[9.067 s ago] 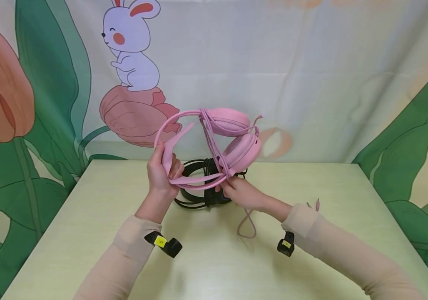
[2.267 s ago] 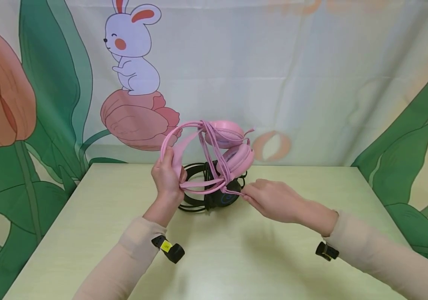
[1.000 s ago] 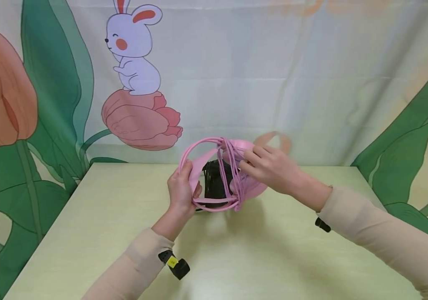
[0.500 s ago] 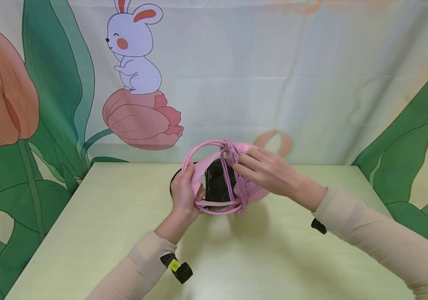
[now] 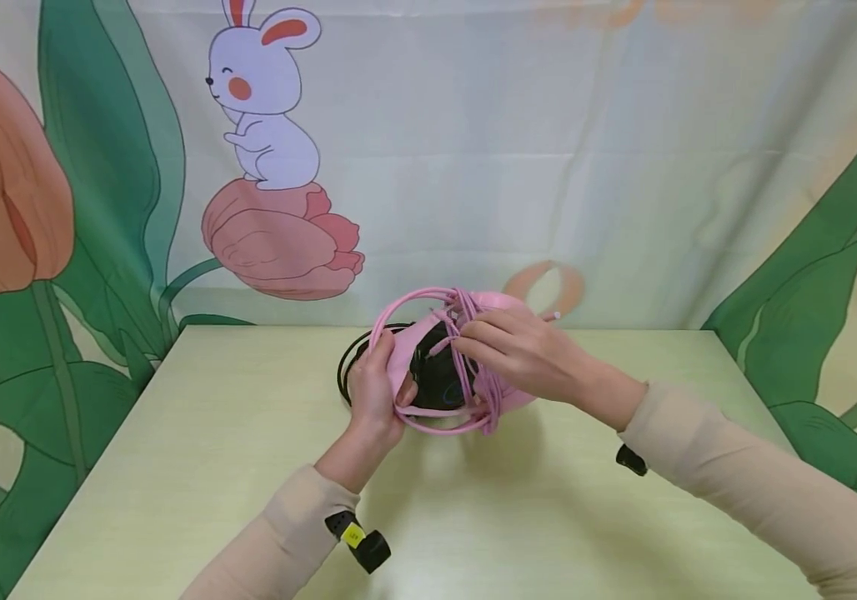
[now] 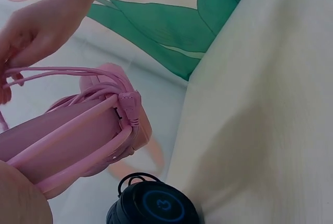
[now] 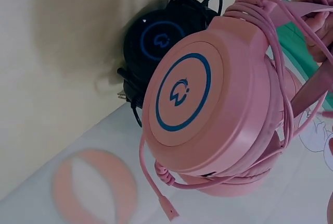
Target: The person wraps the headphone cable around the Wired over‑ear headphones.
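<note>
Pink headphones [image 5: 413,422] are held up over the table, several turns of their own cable [image 7: 283,73] wound round the headband and earcups. My left hand [image 5: 376,387] grips the headband at its top, thumb on the near side. At the earcup end, my right hand [image 5: 522,350] pinches the loose end of the pink cable, whose thin plugs [image 5: 439,346] stick out left of the fingertips. In the left wrist view two cable strands [image 6: 62,71] run from the earcup to those fingers. A round pink earcup [image 7: 182,94] with a blue ring faces the right wrist camera.
Black headphones [image 5: 443,379] with a bundled black cable lie on the pale table [image 5: 211,467], behind and below the pink pair and partly hidden by it. A printed curtain [image 5: 428,150] hangs at the table's back edge.
The cable's loose end, earlier pulled out to the right, is now at the wound strands with its plugs showing on the left. The pink headphones have come lower and to the right.
</note>
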A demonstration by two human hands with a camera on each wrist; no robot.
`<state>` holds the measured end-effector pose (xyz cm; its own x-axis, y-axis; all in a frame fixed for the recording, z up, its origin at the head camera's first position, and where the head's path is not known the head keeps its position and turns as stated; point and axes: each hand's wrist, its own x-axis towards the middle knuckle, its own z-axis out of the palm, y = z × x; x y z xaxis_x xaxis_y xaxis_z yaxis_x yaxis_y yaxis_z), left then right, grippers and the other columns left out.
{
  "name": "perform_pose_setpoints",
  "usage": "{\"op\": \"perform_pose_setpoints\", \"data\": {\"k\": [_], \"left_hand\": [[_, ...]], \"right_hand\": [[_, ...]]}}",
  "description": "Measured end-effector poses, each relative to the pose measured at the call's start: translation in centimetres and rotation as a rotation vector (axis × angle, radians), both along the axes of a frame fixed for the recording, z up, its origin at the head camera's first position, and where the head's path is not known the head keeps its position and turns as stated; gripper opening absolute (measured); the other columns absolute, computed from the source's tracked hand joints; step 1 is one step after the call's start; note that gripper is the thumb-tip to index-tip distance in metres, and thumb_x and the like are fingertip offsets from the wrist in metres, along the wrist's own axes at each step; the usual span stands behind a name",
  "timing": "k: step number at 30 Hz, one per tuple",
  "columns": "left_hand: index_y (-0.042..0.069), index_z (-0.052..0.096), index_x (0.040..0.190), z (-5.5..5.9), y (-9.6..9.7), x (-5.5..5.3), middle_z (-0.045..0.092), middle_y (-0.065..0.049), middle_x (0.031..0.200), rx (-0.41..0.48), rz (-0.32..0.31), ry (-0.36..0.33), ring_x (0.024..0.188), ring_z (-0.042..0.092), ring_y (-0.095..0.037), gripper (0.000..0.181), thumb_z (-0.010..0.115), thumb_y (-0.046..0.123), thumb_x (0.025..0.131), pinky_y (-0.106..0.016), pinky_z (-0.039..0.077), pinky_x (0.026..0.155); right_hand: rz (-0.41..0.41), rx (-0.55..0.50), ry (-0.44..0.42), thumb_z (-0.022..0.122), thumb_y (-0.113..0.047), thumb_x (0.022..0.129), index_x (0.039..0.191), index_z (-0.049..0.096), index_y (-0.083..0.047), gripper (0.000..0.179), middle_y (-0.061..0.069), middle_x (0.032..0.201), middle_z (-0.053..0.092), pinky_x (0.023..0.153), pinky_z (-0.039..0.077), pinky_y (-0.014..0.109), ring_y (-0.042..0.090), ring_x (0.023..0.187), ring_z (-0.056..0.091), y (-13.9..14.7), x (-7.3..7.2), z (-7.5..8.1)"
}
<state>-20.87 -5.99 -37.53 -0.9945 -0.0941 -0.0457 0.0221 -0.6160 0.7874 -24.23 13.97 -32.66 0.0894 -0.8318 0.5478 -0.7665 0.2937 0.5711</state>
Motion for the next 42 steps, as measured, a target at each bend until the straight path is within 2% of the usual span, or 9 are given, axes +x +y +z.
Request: {"op": "perform_pose_setpoints", "data": {"k": [4, 8, 14, 19, 24, 27, 30, 37, 42], "left_hand": [[0.011, 0.049, 0.075, -0.3, 0.1, 0.3, 0.04, 0.005, 0.043, 0.003, -0.037, -0.001, 0.029, 0.027, -0.006, 0.026, 0.046, 0.027, 0.095, -0.018, 0.02, 0.031], [0.012, 0.048, 0.074, -0.3, 0.2, 0.6, 0.039, 0.004, 0.043, 0.014, -0.055, 0.014, 0.029, 0.028, -0.007, 0.026, 0.045, 0.026, 0.095, -0.018, 0.021, 0.031], [0.012, 0.046, 0.075, 0.1, 0.2, 0.8, 0.039, 0.005, 0.043, 0.045, -0.075, 0.034, 0.029, 0.028, -0.006, 0.026, 0.044, 0.027, 0.096, -0.018, 0.021, 0.032], [0.012, 0.043, 0.073, 0.2, 0.2, 0.8, 0.038, 0.005, 0.042, 0.067, -0.091, 0.026, 0.029, 0.028, -0.006, 0.028, 0.041, 0.026, 0.097, -0.018, 0.021, 0.032], [0.014, 0.039, 0.07, 0.3, 0.3, 1.0, 0.035, 0.005, 0.04, 0.082, -0.095, 0.014, 0.028, 0.027, -0.006, 0.029, 0.041, 0.026, 0.096, -0.018, 0.02, 0.032], [0.014, 0.038, 0.07, 0.3, 0.3, 0.9, 0.035, 0.005, 0.04, 0.104, -0.091, 0.007, 0.028, 0.026, -0.006, 0.029, 0.04, 0.026, 0.097, -0.018, 0.02, 0.032], [0.014, 0.038, 0.069, 0.2, 0.2, 0.8, 0.035, 0.006, 0.04, 0.124, -0.091, 0.003, 0.028, 0.026, -0.006, 0.029, 0.039, 0.025, 0.097, -0.018, 0.019, 0.032], [0.015, 0.037, 0.069, 0.2, 0.2, 0.9, 0.034, 0.006, 0.041, 0.135, -0.099, -0.001, 0.028, 0.026, -0.006, 0.03, 0.039, 0.025, 0.097, -0.018, 0.019, 0.032], [0.015, 0.038, 0.071, 0.2, 0.2, 0.9, 0.035, 0.006, 0.042, 0.131, -0.1, -0.009, 0.028, 0.027, -0.006, 0.028, 0.04, 0.026, 0.097, -0.017, 0.021, 0.032]], "right_hand": [[-0.027, 0.018, -0.082, 0.054, 0.002, 0.085, 0.107, 0.062, -0.001, 0.023, 0.009, 0.101, 0.064, 0.089, 0.047, 0.032, 0.022, 0.096, 0.06, 0.0, -0.3, -0.8], [-0.059, -0.032, -0.209, 0.054, -0.002, 0.085, 0.109, 0.062, -0.003, 0.026, 0.009, 0.101, 0.064, 0.087, 0.047, 0.034, 0.023, 0.095, 0.059, 0.5, -0.6, -1.6], [-0.079, -0.066, -0.321, 0.047, -0.012, 0.093, 0.115, 0.061, -0.011, 0.027, 0.007, 0.11, 0.06, 0.088, 0.042, 0.037, 0.023, 0.103, 0.053, 1.4, -0.7, -2.2], [-0.159, -0.014, -0.309, 0.043, -0.015, 0.095, 0.115, 0.062, -0.015, 0.028, 0.004, 0.113, 0.056, 0.086, 0.039, 0.038, 0.023, 0.105, 0.049, 1.4, -0.6, -2.6], [-0.249, 0.055, -0.269, 0.055, -0.017, 0.088, 0.12, 0.06, -0.016, 0.032, 0.002, 0.116, 0.057, 0.088, 0.037, 0.038, 0.022, 0.108, 0.049, 1.2, -0.3, -2.6], [-0.246, 0.048, -0.281, 0.058, -0.024, 0.085, 0.123, 0.057, -0.015, 0.039, 0.001, 0.118, 0.059, 0.092, 0.036, 0.039, 0.023, 0.11, 0.05, 1.2, -0.2, -2.6], [-0.223, 0.025, -0.318, 0.055, -0.025, 0.086, 0.123, 0.057, -0.015, 0.038, 0.0, 0.118, 0.06, 0.094, 0.035, 0.039, 0.022, 0.109, 0.05, 1.3, 0.0, -2.6], [-0.199, 0.05, -0.472, 0.045, -0.013, 0.089, 0.12, 0.058, -0.018, 0.034, -0.004, 0.117, 0.061, 0.095, 0.031, 0.041, 0.018, 0.106, 0.049, 1.6, 0.2, -2.4], [-0.186, 0.058, -0.517, 0.046, -0.014, 0.088, 0.114, 0.062, -0.021, 0.031, -0.008, 0.111, 0.063, 0.094, 0.029, 0.043, 0.017, 0.102, 0.05, 1.4, 0.4, -2.3]]}}
